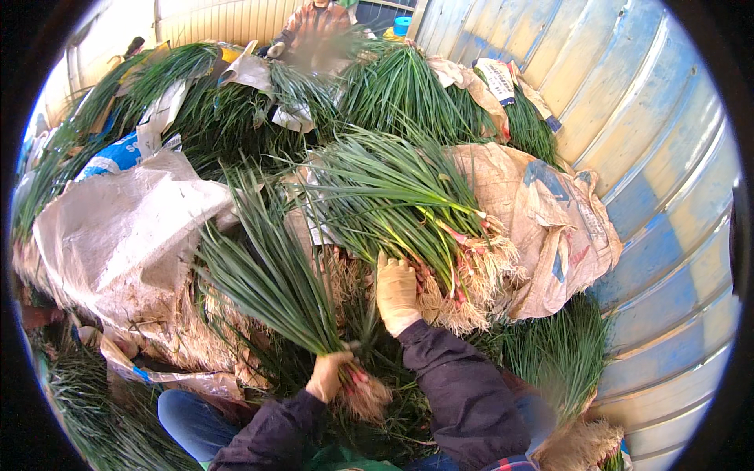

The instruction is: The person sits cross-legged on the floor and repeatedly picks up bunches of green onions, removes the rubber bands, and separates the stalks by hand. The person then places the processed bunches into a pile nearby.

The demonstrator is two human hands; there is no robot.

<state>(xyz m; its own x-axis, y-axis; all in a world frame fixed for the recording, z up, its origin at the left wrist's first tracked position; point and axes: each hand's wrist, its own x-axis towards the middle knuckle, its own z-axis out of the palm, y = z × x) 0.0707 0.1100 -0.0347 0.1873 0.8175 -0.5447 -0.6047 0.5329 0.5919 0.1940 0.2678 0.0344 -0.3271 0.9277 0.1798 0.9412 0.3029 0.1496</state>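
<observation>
My left hand [330, 374] grips a bunch of green onions [288, 288] just above its reddish bulbs. The leaves fan up and to the left, and the pale roots hang to the right below the hand. My right hand [398, 291], in a yellowish glove, rests at the near edge of a larger heap of green onions [406, 200]. Its fingers touch the stems near the bulbs; whether they close on any is hidden. That heap lies with its roots to the right, partly over a woven plastic sack [536, 218].
A white woven sack [129, 235] covers more onions at left. Bundled onions [406, 88] are stacked behind. A person [315, 29] is at the far side. A corrugated metal wall [660, 224] closes the right side. Loose leaves [406, 406] lie below my hands.
</observation>
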